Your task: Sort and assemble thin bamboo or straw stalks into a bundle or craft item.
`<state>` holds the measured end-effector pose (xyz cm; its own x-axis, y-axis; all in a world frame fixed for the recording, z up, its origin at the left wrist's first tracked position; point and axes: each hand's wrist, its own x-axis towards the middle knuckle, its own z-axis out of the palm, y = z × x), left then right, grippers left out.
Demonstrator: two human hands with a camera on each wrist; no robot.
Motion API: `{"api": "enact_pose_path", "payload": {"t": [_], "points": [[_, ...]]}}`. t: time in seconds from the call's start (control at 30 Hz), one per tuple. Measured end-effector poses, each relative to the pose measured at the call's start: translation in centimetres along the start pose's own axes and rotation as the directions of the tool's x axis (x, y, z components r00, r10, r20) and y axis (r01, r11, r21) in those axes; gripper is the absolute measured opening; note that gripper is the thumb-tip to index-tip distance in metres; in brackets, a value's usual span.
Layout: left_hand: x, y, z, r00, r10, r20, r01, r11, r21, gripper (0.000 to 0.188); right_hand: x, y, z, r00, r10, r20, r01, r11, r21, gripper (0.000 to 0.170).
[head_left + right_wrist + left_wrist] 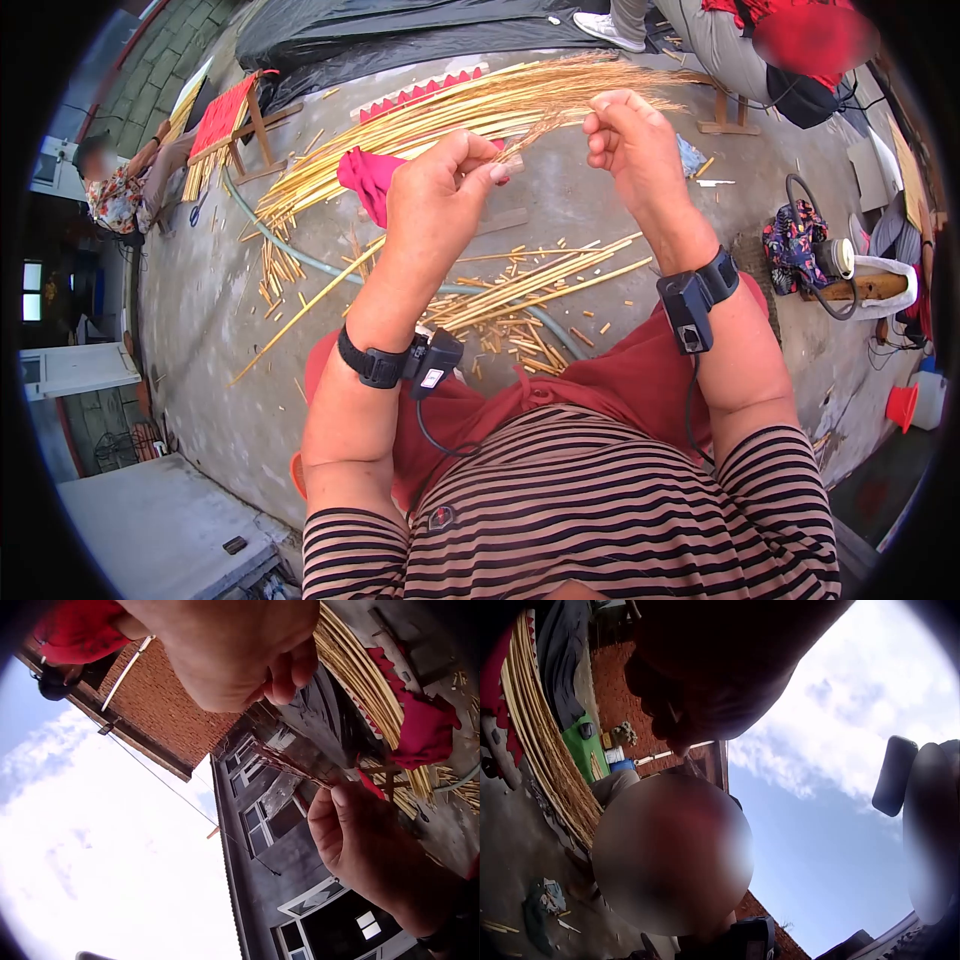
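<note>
My left hand (pixel 437 195) is raised over the stalks, its thumb and fingers pinching a feathery brown grass tassel (pixel 530 135). The tassel (pixel 289 766) also shows above the left fingertips in the right wrist view, its fine ends spread out. Close beside those ends is my right hand (pixel 637 150), with thumb and forefinger tips together and the other fingers curled; nothing shows plainly between them. Below, a large bundle of yellow stalks (pixel 330 165) with brown tassels lies on the floor. One long stalk (pixel 300 322) runs out from behind my left forearm.
Cut stalk pieces (pixel 525 340) and several longer stalks (pixel 560 290) litter the floor before my knees. A pink cloth (pixel 368 185) lies on the bundle, and a green hose (pixel 252 212) crosses the floor. People sit at the far left and upper right. A patterned bag (pixel 790 240) stands at right.
</note>
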<state>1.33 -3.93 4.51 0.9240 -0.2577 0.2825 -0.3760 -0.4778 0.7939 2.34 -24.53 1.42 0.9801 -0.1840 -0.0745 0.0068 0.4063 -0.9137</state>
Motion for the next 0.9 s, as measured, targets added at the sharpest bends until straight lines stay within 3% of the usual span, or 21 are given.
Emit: {"api": "enact_pose_path", "payload": {"t": [0.03, 0.13, 0.23, 0.37, 0.47, 0.57, 0.63, 0.67, 0.73, 0.77, 0.83, 0.9], "points": [[0.0, -0.1, -0.2, 1.000, 0.016, -0.013, -0.016, 1.000, 0.006, 0.009, 0.1, 0.2, -0.2, 1.000, -0.014, -0.009, 0.014, 0.999, 0.039, 0.009], [-0.3, -0.7, -0.1, 0.999, 0.039, -0.035, -0.037, 0.998, 0.054, 0.009, -1.2, 0.5, 1.1, 0.986, 0.100, 0.136, -0.090, 0.993, -0.078, 0.014], [-0.4, -1.4, 0.3, 0.992, 0.128, -0.024, -0.125, 0.988, 0.095, 0.012, -2.8, 1.3, 2.7, 0.886, 0.216, 0.410, -0.174, 0.975, -0.138, 0.019], [-0.7, -2.0, 0.6, 0.966, 0.256, 0.032, -0.255, 0.929, 0.267, 0.015, -2.0, 2.8, 2.4, 0.905, 0.128, 0.405, -0.081, 0.988, -0.130, 0.016], [0.0, -2.0, 0.2, 0.960, 0.267, 0.082, -0.279, 0.906, 0.318, 0.017, -1.7, 2.8, 2.2, 0.916, 0.088, 0.391, -0.108, 0.994, 0.029, 0.017], [0.2, -2.7, -3.0, 0.952, 0.219, 0.215, -0.283, 0.899, 0.335, 0.020, 0.8, 1.6, -0.3, 0.963, -0.009, 0.268, -0.021, 0.994, 0.106, 0.015], [0.3, -3.3, -7.1, 0.924, 0.229, 0.307, -0.340, 0.861, 0.379, 0.028, 3.6, 1.0, -3.2, 0.963, -0.027, 0.267, -0.049, 0.961, 0.274, 0.013], [-0.3, -3.2, -9.6, 0.931, 0.085, 0.354, -0.218, 0.908, 0.358, 0.033, 4.5, 0.6, -4.5, 0.936, -0.029, 0.351, -0.103, 0.931, 0.351, 0.012], [-2.9, -3.1, -14.4, 0.940, 0.085, 0.330, -0.233, 0.867, 0.440, 0.037, 5.0, 0.0, -5.9, 0.928, -0.041, 0.369, -0.122, 0.905, 0.407, 0.012], [-4.4, -1.8, -16.6, 0.933, -0.132, 0.334, -0.060, 0.860, 0.507, 0.041, 5.2, -0.1, -6.3, 0.922, -0.010, 0.388, -0.157, 0.905, 0.396, 0.012], [-8.6, -5.9, -20.6, 0.934, -0.243, 0.261, 0.115, 0.898, 0.424, 0.016, 4.7, 0.0, -6.1, 0.913, 0.037, 0.407, -0.196, 0.914, 0.356, 0.011], [-14.0, -6.1, -23.0, 0.917, -0.373, 0.145, 0.312, 0.893, 0.325, 0.017, 4.0, 0.5, -5.3, 0.907, 0.086, 0.413, -0.225, 0.927, 0.301, 0.011]]}}
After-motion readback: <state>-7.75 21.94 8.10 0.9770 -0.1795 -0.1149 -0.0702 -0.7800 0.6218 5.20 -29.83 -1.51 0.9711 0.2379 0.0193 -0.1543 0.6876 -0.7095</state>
